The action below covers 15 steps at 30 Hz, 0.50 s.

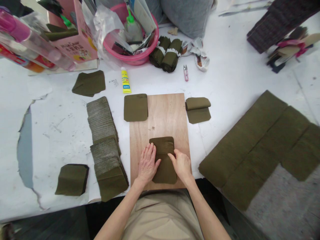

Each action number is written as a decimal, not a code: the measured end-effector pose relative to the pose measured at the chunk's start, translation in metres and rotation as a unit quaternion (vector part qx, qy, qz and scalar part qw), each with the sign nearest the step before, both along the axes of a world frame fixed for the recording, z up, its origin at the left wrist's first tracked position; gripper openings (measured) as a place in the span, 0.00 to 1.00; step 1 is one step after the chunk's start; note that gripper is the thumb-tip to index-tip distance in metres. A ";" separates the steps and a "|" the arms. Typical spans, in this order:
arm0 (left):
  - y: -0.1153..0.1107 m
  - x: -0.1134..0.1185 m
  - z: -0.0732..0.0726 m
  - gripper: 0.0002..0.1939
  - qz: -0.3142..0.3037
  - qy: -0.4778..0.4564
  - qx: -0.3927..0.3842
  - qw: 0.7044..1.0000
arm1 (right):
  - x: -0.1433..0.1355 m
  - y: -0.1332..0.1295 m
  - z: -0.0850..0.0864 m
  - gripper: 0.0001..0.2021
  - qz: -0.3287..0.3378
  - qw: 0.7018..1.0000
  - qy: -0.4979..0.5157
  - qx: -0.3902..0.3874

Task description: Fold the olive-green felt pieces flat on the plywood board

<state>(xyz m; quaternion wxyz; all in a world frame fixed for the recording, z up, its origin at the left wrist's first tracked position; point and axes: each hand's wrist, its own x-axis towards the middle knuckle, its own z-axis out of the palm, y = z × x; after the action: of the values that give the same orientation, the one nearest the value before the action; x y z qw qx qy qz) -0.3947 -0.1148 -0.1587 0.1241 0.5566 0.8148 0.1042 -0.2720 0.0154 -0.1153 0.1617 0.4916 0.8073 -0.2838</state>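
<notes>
A dark olive fabric piece (165,170) with a folded band along its upper part lies on a wooden board (167,113) in front of me. My left hand (148,162) rests flat on its left edge, fingers stretched out. At its right edge my right hand (182,164) is curled, with thumb and index finger at the fold; whether cloth is pinched between them is hard to see. Another olive piece (135,107) with cut corners lies over the board's upper left corner. Just off the board's right side sits a folded olive piece (198,110).
Left of the board runs an overlapping row of olive pieces (105,143), with a small stack (72,180) beside it. Large olive panels (252,143) lie at right. Behind are a yellow glue tube (126,80), thread snips (185,73), tied fabric rolls (171,55) and a pink basket (135,59).
</notes>
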 end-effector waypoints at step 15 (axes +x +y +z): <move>0.014 -0.025 0.013 0.17 0.167 -0.143 0.133 0.966 | 0.000 0.003 0.000 0.11 0.003 1.000 -0.001 -0.015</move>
<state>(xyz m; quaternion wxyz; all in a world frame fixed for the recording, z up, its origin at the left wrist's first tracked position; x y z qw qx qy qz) -0.4196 -0.1006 -0.1457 0.1443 0.4032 0.8490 0.3096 -0.2718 0.0184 -0.1155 0.1709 0.4866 0.8043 -0.2953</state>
